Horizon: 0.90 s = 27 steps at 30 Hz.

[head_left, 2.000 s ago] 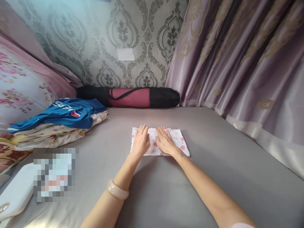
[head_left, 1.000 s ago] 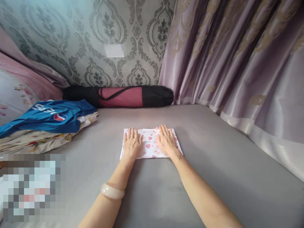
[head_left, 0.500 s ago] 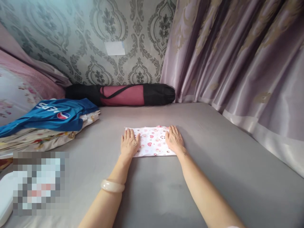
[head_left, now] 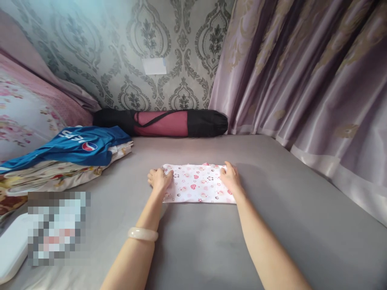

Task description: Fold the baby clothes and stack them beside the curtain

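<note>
A folded white cloth point(head_left: 198, 183) with pink hearts and small printed figures lies flat on the grey bed sheet point(head_left: 196, 245). At its left edge is my left hand point(head_left: 160, 179), thumb on top of the cloth and fingers curled at the side. My right hand point(head_left: 231, 179) is at the right edge, its thumb on the cloth and its fingers bent over the far right corner. Both hands grip the cloth's ends. A pale bangle point(head_left: 143, 234) circles my left wrist.
Along the patterned wall lies a black and red rolled bag point(head_left: 163, 123). A blue garment point(head_left: 75, 145) rests on folded fabric at the left. Nearer, at the lower left, are a white object point(head_left: 15, 245) and a blurred item. Purple curtains point(head_left: 290, 80) hang at the right.
Both hands have gone from lying flat on the cloth to curling their fingers around its side edges. My left hand has shifted outward to the left. The view has moved slightly.
</note>
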{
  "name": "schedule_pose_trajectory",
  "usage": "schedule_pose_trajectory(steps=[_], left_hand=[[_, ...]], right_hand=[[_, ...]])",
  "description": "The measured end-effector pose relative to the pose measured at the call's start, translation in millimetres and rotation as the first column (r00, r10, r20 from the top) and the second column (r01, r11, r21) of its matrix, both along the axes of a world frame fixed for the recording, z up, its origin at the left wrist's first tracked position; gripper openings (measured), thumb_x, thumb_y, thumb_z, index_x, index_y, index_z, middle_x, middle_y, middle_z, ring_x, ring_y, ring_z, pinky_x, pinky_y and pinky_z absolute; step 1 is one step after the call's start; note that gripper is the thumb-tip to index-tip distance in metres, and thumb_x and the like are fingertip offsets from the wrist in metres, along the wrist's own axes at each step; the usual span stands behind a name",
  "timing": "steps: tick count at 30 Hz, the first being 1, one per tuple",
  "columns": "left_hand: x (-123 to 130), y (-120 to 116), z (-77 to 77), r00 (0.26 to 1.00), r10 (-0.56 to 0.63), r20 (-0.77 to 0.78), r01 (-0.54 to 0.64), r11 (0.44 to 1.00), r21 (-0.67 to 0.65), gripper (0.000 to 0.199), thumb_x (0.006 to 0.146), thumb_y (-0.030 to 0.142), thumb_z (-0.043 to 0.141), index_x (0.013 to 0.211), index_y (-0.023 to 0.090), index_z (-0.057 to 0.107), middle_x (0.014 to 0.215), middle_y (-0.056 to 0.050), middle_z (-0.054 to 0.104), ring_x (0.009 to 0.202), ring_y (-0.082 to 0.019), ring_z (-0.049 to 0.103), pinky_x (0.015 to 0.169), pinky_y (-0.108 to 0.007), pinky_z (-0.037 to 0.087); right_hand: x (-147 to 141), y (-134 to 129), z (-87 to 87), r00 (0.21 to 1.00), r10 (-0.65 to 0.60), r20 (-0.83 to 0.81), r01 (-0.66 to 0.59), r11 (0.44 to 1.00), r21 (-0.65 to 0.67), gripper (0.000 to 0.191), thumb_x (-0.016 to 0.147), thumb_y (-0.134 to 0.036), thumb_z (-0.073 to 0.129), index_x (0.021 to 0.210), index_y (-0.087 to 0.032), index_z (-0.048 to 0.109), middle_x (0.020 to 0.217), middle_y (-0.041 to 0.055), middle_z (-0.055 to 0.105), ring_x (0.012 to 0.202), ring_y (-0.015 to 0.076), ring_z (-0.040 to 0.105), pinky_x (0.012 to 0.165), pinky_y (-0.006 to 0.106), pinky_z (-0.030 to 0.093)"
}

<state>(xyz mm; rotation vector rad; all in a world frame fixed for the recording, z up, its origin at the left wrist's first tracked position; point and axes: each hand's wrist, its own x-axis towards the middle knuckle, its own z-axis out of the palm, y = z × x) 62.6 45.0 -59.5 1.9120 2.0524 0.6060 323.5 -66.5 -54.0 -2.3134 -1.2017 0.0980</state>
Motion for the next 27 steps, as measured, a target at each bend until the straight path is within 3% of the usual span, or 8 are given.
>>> schedule_pose_trajectory(steps=[4,7,9,11,14,17,22,27], left_hand=[[1.0,1.9,5.9,0.997,-0.060,0.058,0.063,0.997,-0.045,0.030,0.073,0.043,0.055,0.085,0.017,0.065,0.106,-0.018,0.063,0.106,-0.038,0.057,0.086,-0.048,0.045],[2.2,0.2,11.1,0.963,-0.126,0.238,0.147,0.986,-0.073,0.020,0.074,0.033,0.052,0.086,0.019,0.058,0.088,-0.009,0.067,0.088,-0.027,0.064,0.076,-0.035,0.049],[2.8,-0.5,15.1,0.911,-0.103,0.399,0.149,0.985,-0.086,0.020,0.073,0.030,0.054,0.089,0.019,0.055,0.079,-0.004,0.066,0.075,-0.021,0.064,0.064,-0.029,0.048],[1.8,-0.8,21.8,0.816,-0.047,0.577,0.147,0.981,-0.128,0.029,0.071,0.029,0.059,0.097,0.018,0.053,0.075,-0.002,0.064,0.066,-0.018,0.063,0.057,-0.026,0.048],[-5.1,-2.2,40.7,0.582,0.015,0.813,0.239,0.952,-0.189,0.053,0.064,0.027,0.069,0.111,0.016,0.049,0.078,-0.003,0.066,0.065,-0.018,0.065,0.059,-0.028,0.051],[-19.1,-7.2,68.0,0.439,-0.082,0.895,0.432,0.892,-0.130,0.054,0.058,0.026,0.075,0.107,0.015,0.056,0.085,-0.006,0.069,0.074,-0.020,0.067,0.066,-0.030,0.053],[-51.9,-21.2,110.1,0.398,-0.291,0.870,0.627,0.779,-0.026,0.047,0.062,0.032,0.076,0.105,0.015,0.065,0.088,-0.006,0.071,0.079,-0.022,0.067,0.072,-0.033,0.053],[-84.7,-35.7,135.1,0.486,-0.408,0.773,0.662,0.749,-0.021,0.034,0.063,0.037,0.077,0.091,0.017,0.072,0.078,-0.005,0.071,0.071,-0.021,0.065,0.066,-0.031,0.052]], right_hand=[[10.2,2.8,2.8,0.990,0.005,-0.138,-0.001,0.999,0.035,0.052,0.083,-0.028,0.050,0.132,-0.013,0.052,0.129,0.0149,0.057,0.118,0.0241,0.054,0.102,0.033,0.039],[15.8,1.5,8.2,0.973,-0.013,-0.232,0.018,1.000,0.019,0.050,0.080,-0.032,0.056,0.127,-0.013,0.056,0.125,0.0146,0.057,0.110,0.0234,0.058,0.099,0.033,0.042],[18.9,-0.5,12.2,0.947,0.012,-0.322,-0.007,1.000,0.017,0.045,0.079,-0.032,0.057,0.121,-0.013,0.060,0.120,0.0131,0.061,0.104,0.0228,0.060,0.093,0.033,0.046],[21.6,-3.2,17.4,0.891,0.081,-0.446,-0.069,0.997,0.044,0.039,0.079,-0.031,0.058,0.114,-0.014,0.062,0.110,0.0107,0.066,0.097,0.0218,0.063,0.086,0.032,0.049],[25.2,-9.7,32.7,0.804,0.191,-0.563,-0.135,0.981,0.140,0.034,0.078,-0.030,0.062,0.107,-0.013,0.064,0.102,0.0089,0.069,0.094,0.0205,0.064,0.083,0.030,0.050],[28.0,-22.2,60.8,0.774,0.268,-0.574,-0.183,0.962,0.201,0.039,0.074,-0.030,0.067,0.110,-0.014,0.064,0.106,0.0086,0.068,0.098,0.0200,0.063,0.088,0.031,0.048],[27.9,-59.8,118.5,0.699,0.421,-0.578,-0.372,0.904,0.210,0.042,0.074,-0.036,0.070,0.112,-0.018,0.065,0.110,0.0065,0.069,0.099,0.0194,0.062,0.092,0.032,0.046],[22.9,-95.0,151.9,0.657,0.522,-0.545,-0.528,0.834,0.161,0.041,0.075,-0.047,0.070,0.105,-0.020,0.069,0.099,0.0058,0.070,0.091,0.0214,0.063,0.083,0.033,0.050]])
